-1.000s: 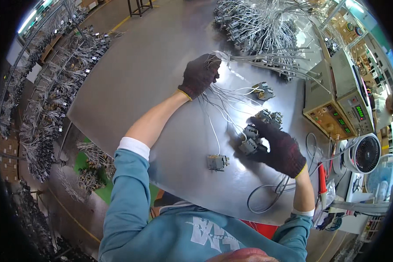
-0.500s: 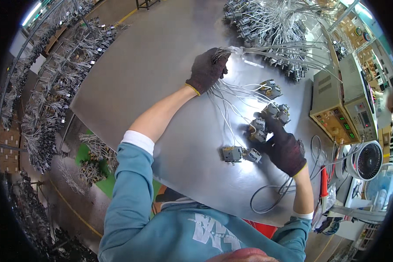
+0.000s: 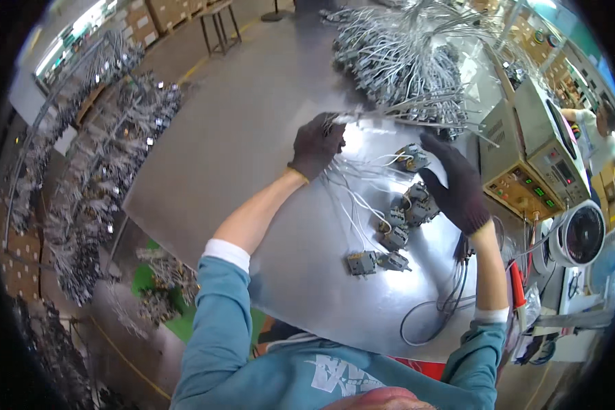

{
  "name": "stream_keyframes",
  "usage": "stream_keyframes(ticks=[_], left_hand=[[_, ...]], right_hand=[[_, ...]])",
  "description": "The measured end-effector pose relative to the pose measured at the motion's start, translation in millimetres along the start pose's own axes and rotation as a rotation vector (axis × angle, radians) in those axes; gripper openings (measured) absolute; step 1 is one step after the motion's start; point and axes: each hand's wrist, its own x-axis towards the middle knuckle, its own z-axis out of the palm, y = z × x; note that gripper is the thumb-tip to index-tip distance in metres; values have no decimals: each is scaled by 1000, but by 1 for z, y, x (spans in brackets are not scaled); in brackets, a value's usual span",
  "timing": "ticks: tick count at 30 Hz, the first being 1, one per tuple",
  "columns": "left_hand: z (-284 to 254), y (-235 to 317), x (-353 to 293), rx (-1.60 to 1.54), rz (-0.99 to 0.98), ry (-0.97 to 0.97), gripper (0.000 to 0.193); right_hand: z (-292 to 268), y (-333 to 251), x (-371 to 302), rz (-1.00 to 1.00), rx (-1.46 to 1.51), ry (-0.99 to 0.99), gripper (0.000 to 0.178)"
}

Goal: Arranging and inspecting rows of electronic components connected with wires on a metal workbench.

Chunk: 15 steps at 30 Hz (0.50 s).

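Note:
My left hand [image 3: 318,145], in a dark knitted glove, is closed round a bundle of thin grey and white wires [image 3: 383,121]. From that fist white leads fan out to several small grey boxy electrical parts on the metal table. One of these grey parts [image 3: 412,158] lies apart at the far side, a cluster [image 3: 406,213] sits in the middle, and a pair [image 3: 363,262] rests nearest me. My right hand [image 3: 458,183], gloved too, is just right of the parts with thumb and fingers apart. Nothing shows in its grasp.
A big heap of wired parts [image 3: 396,61] covers the far side of the table [image 3: 219,137]. Two bench instruments [image 3: 526,181] and a small fan [image 3: 581,234] stand at the right. Dark cables [image 3: 424,328] curl near the front edge. Racks of hanging wires [image 3: 102,178] line the left.
My right hand has let go of the parts in the cluster and moved up and away from me, its fingers spreading. My left hand keeps its hold on the wires. The view has shifted slightly.

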Motion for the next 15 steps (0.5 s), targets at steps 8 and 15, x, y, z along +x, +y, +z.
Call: stream_keyframes(ticks=[8, 15], left_hand=[[11, 7, -9, -51, 8, -4, 38], [6, 5, 1, 692, 248, -3, 27]], right_hand=[[35, 58, 7, -110, 6, -218, 40], [35, 30, -7, 29, -71, -276, 32]])
